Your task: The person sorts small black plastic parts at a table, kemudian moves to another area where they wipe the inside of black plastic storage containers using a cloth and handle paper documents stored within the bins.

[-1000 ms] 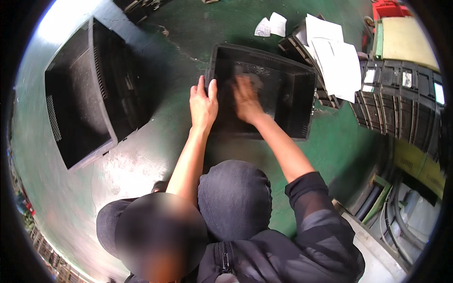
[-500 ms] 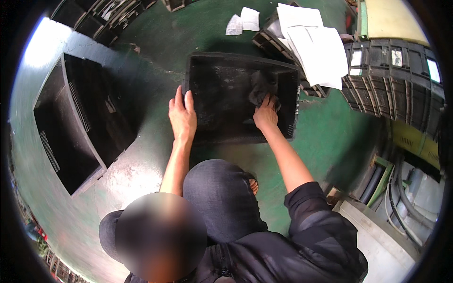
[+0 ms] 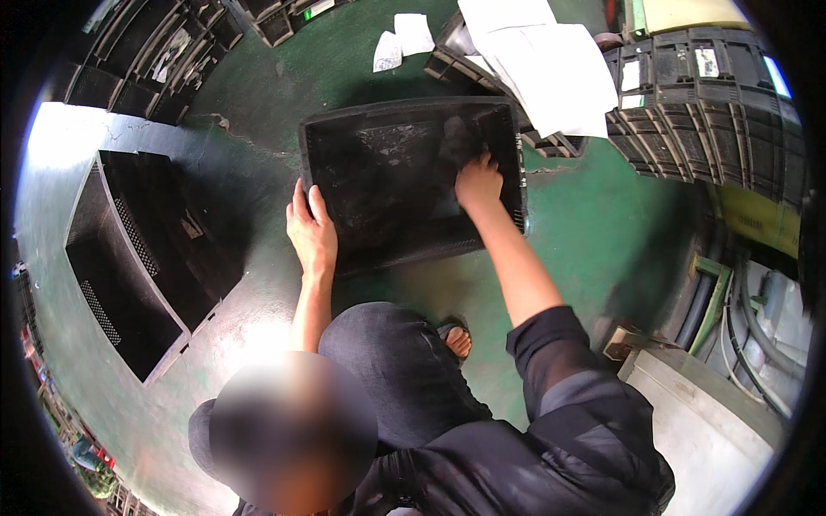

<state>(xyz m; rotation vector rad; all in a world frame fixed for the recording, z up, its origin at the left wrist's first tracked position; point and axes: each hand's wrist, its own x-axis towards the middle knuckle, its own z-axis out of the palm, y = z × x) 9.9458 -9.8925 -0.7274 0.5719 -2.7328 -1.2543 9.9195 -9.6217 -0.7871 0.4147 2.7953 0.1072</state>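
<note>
A shallow black plastic crate (image 3: 379, 260) lies in front of my knees, its hollow side facing up. My left hand (image 3: 311, 234) grips its left rim, with the thumb on the inner side and the fingers outside. Inside the crate, toward its right wall, my right hand (image 3: 479, 182) is closed on a dark cloth (image 3: 460, 138). Part of the cloth bunches out beyond the fingers, against the crate floor. Pale scuffs mark that floor near the far side.
Two joined black crates (image 3: 142, 275) rest on the green floor (image 3: 585, 232) at left. White paper sheets (image 3: 551, 73) cover another crate at the far right, beside stacked black crates (image 3: 697, 103). Small papers (image 3: 415, 34) lie beyond. A metal cabinet (image 3: 688, 404) with hoses stands near right.
My right hand has moved with the cloth toward the crate's right wall and slightly farther from me. My left hand keeps its grip on the rim. The whole view has shifted a little.
</note>
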